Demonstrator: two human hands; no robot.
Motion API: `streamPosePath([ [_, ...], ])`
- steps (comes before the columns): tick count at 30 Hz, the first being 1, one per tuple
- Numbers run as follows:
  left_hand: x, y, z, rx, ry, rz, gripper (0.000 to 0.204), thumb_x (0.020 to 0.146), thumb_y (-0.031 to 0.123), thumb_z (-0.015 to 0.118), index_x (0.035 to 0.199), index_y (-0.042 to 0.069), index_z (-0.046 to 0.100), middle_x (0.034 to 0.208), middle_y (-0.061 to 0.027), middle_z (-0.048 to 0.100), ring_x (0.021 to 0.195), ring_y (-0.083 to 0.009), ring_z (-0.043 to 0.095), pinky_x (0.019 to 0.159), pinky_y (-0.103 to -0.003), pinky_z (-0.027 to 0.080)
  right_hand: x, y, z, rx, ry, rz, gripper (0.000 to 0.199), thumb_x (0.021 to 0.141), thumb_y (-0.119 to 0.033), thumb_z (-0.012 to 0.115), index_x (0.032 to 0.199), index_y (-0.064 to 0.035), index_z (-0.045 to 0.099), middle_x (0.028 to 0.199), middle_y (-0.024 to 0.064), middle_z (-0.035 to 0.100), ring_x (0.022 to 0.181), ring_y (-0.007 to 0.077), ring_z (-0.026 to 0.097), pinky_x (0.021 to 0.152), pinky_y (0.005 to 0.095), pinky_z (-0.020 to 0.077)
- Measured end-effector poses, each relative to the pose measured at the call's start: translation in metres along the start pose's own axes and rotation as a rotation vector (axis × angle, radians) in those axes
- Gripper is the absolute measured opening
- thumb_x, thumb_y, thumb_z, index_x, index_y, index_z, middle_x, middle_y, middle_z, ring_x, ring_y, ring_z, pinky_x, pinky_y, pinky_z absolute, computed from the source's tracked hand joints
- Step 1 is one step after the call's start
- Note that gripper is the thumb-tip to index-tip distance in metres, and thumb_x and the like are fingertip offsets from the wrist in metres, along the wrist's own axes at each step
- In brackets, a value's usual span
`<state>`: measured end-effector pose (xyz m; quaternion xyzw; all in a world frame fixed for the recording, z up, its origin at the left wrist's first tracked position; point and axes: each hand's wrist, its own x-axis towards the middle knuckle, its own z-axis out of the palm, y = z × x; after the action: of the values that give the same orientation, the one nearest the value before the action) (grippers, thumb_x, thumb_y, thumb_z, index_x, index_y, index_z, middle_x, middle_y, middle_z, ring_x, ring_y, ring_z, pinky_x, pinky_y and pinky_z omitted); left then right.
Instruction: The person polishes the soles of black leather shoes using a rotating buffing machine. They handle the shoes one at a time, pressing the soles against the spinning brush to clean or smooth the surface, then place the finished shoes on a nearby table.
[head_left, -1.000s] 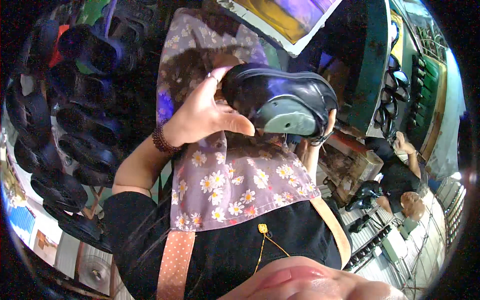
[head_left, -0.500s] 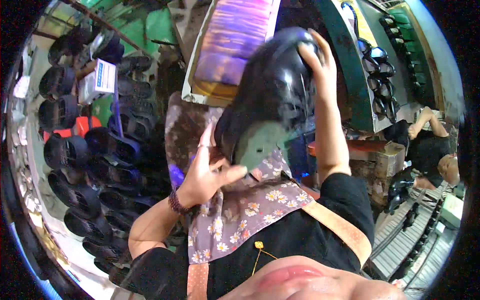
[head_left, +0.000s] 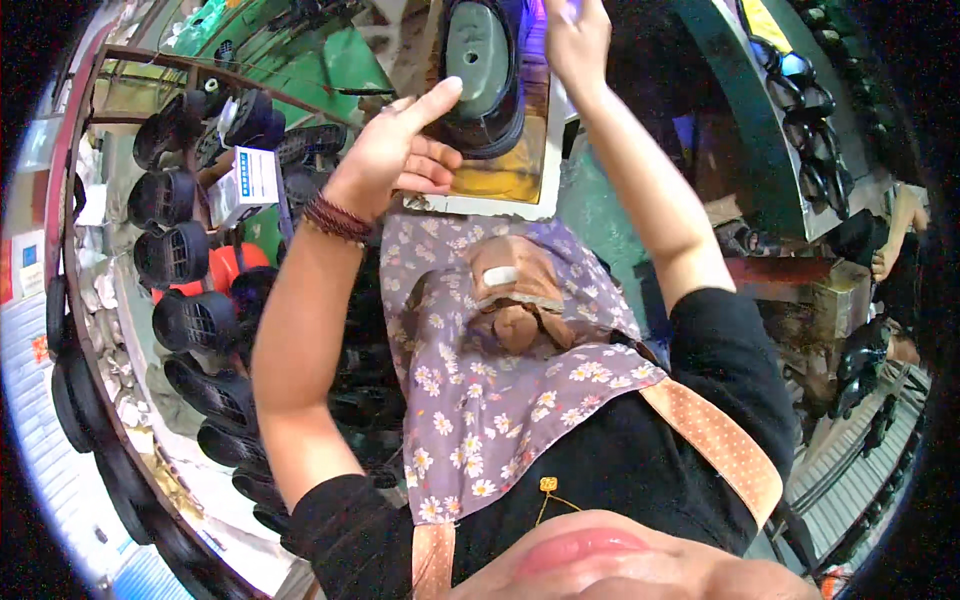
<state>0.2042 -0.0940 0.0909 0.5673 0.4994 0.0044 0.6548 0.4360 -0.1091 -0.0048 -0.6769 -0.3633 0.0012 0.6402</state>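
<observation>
A black shoe with a green shoe last inside its opening is on the yellow and purple-lit top of a pale-edged block. Its heel end points towards me, and the toe end runs out of the picture at the top. My left hand is at the left of the heel, thumb stretched out over the shoe's edge and fingers apart. Whether it touches the shoe I cannot make out. My right hand is to the right of the shoe, its fingertips cut off by the upper edge.
A flowered apron covers my lap, with a brown piece bearing a white patch on it. Racks of black soles and a white box stand left. Several shiny black shoes line a right-hand shelf; another person's arm shows beyond.
The black shoe has gone from above my lap onto the block, away from me. Both hands have moved forward with it, and my right hand no longer shows gripping the toe.
</observation>
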Motion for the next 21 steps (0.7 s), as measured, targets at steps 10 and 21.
streamPosePath([
  [10,0.028,-0.105,0.039,-0.087,0.802,0.828,0.046,0.095,0.020,0.053,0.130,-0.005,0.039,0.099,-0.0104,0.055,0.089,-0.0175,0.052,0.085,-0.030,0.042,-0.132,-0.074,-0.051,-0.135,-0.408,0.003,0.071,0.053,-0.034,0.089,0.098,0.0010,0.047,0.114,0.0274,0.054,0.114,0.0439,0.050,0.093,0.0456,0.0431],
  [21,0.030,-0.106,0.053,0.116,0.864,0.988,0.038,0.099,0.023,0.050,0.128,-0.001,0.044,0.107,-0.0087,0.054,0.094,-0.0159,0.048,0.090,-0.030,0.040,-0.109,-0.046,-0.054,0.320,-0.073,-0.125,0.038,0.088,-0.031,0.065,0.103,-0.0024,0.046,0.110,0.0245,0.062,0.109,0.0361,0.060,0.091,0.0389,0.0457],
])
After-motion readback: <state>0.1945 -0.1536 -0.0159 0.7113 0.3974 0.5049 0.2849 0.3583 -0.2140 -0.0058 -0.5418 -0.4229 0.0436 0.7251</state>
